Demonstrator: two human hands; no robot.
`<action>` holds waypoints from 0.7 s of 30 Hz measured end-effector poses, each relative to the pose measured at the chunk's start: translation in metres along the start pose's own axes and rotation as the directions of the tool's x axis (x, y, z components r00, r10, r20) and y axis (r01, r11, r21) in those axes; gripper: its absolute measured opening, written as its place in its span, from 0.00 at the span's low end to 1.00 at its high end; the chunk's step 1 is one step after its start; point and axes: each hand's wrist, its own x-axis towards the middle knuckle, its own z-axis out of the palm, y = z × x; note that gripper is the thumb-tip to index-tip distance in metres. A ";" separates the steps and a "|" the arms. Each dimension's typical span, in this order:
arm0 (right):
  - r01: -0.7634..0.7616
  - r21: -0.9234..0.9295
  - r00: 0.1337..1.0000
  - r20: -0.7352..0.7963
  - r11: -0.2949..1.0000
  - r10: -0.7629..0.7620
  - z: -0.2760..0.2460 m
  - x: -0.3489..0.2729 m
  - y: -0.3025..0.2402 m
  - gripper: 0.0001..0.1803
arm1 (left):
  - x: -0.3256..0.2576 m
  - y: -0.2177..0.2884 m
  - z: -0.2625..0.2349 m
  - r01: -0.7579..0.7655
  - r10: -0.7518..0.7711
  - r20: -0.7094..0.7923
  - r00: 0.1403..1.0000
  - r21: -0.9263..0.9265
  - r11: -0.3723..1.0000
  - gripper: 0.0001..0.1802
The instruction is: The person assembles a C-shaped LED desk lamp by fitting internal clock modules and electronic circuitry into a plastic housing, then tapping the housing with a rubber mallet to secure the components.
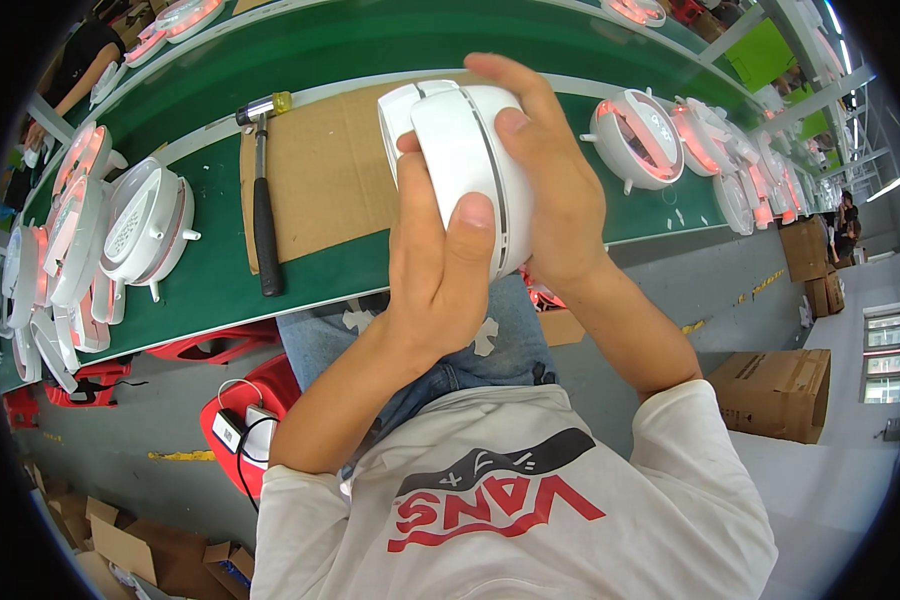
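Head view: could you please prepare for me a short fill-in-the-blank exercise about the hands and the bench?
1. The left hand and the right hand hold one device, whose shell is mainly ____ in colour.
2. The hammer lies by the ____ edge of the cardboard.
3. The bench has a ____ top.

Missing words: white; left; green

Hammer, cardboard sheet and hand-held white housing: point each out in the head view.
Hammer (261, 205), head view: on its black handle.
Cardboard sheet (322, 178), head view: on its bare middle.
White housing (455, 148), head view: on its smooth curved shell.
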 end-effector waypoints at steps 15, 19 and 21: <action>0.053 -0.375 0.991 -0.095 0.926 -0.095 0.000 0.022 -0.004 0.27 | 0.019 -0.028 -0.001 0.128 -0.173 -0.211 0.962 -0.211 0.969 0.26; 0.125 -0.550 0.981 -0.058 0.826 -0.187 0.001 0.019 -0.003 0.23 | 0.016 -0.030 -0.004 0.103 -0.146 -0.243 0.959 -0.183 0.978 0.26; 0.124 -0.571 0.975 -0.080 0.811 -0.206 -0.002 0.016 -0.006 0.22 | 0.016 -0.029 -0.004 0.119 -0.166 -0.284 0.944 -0.177 0.977 0.25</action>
